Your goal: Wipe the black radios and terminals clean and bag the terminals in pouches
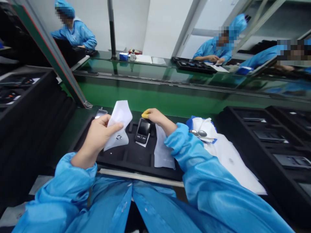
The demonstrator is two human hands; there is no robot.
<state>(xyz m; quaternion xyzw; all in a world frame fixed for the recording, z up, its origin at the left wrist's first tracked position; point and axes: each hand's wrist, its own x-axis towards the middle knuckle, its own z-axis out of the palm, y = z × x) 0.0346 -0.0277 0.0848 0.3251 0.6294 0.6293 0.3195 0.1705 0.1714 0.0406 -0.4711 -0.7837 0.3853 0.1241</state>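
Sleeves: blue smock sleeves point(206, 174), nearest, both reach forward.
Left grip point(97, 136): clenched on white sheet point(119, 124).
Right grip point(156, 118): curled at top of black handheld device point(143, 131); grasp cannot tell.

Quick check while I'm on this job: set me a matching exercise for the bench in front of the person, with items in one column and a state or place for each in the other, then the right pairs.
Column 1
1. Left hand
2. Fingertip cover on the right hand
3. Black handheld device
4. Loose white sheet

Column 2
A. Yellow
B. Sits in a cutout of the black foam tray
C. Lies on the tray beside the right sleeve
D. Grips a white sheet printed with a recycling mark

Pairs: 1-D, 2-A, 3-B, 4-C
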